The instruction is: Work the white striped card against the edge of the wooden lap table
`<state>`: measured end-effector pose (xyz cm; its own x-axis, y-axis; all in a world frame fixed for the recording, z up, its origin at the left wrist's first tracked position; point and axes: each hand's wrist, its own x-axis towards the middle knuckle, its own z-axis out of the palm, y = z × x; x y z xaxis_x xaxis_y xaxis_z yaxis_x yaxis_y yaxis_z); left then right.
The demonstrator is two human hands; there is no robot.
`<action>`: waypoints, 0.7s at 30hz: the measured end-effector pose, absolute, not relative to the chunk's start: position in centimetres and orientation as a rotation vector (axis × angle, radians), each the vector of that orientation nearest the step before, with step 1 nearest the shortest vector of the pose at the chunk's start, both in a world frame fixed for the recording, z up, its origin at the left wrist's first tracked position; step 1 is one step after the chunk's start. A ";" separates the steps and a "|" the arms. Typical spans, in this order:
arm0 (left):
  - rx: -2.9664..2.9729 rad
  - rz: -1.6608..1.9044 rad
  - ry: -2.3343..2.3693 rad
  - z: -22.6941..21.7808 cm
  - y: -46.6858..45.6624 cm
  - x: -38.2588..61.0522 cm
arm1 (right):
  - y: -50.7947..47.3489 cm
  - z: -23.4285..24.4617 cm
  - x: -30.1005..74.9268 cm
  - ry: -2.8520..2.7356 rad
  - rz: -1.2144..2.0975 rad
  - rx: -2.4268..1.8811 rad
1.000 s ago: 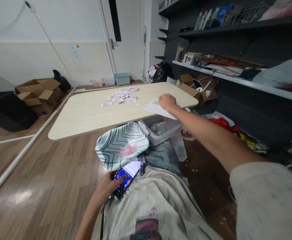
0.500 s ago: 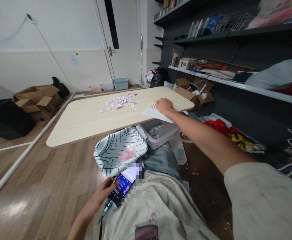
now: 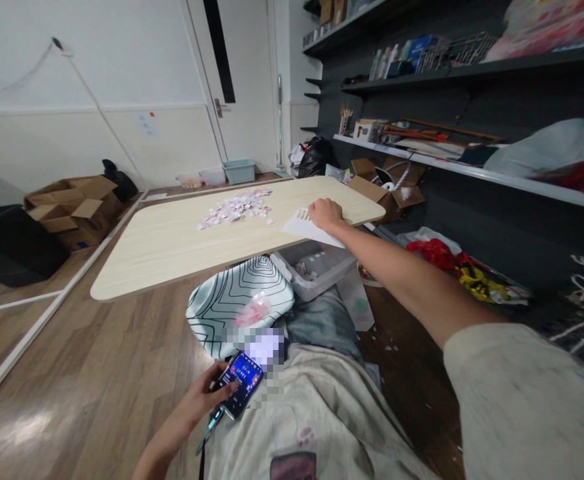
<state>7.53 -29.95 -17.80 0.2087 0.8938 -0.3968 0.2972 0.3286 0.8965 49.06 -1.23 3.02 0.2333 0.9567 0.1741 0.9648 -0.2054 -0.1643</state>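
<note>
My left hand (image 3: 205, 393) is wrapped round a smartphone (image 3: 242, 383) with a lit screen, low above my lap. Its thumb lies on the lower part of the screen, and a cable is plugged into the phone's bottom end. On the pale table (image 3: 147, 250), my right hand (image 3: 326, 215) is closed, knuckles up, over a white sheet (image 3: 305, 230) with slots in it. The fingertips are hidden, so what they hold cannot be seen. Part of the sheet sticks out past the table's near edge. Small white and pink pieces (image 3: 237, 208) lie in a loose heap further left.
Beneath the table edge sits a clear plastic bin (image 3: 322, 283) with small pieces inside. A patterned cushion (image 3: 217, 300) with a pink packet (image 3: 255, 310) rests by my legs. Dark shelves (image 3: 422, 73) line the right wall. Cardboard boxes (image 3: 89, 223) stand at the left.
My left thumb has shifted down the screen, and the phone has tilted slightly. The right hand stays on the sheet. The whole view has shifted a little.
</note>
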 end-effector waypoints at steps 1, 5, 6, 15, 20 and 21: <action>1.197 0.587 1.358 -17.4 -30.0 7.8 | -1.2 3.0 49.1 -1.808 -0.049 -2.270; 1.160 0.569 1.380 -16.8 -30.0 8.4 | -1.2 3.0 49.1 -1.809 -0.051 -2.273; 1.164 0.578 1.375 -16.8 -30.0 8.4 | -1.1 3.0 49.1 -1.812 -0.053 -2.273; 1.172 0.577 1.389 -16.6 -29.7 8.9 | -1.0 2.9 49.1 -1.816 -0.065 -2.282; 1.178 0.578 1.402 -17.0 -29.4 9.2 | -0.9 2.8 49.2 -1.816 -0.062 -2.267; 1.174 0.582 1.405 -17.1 -29.4 9.3 | -0.9 2.8 49.2 -1.814 -0.064 -2.266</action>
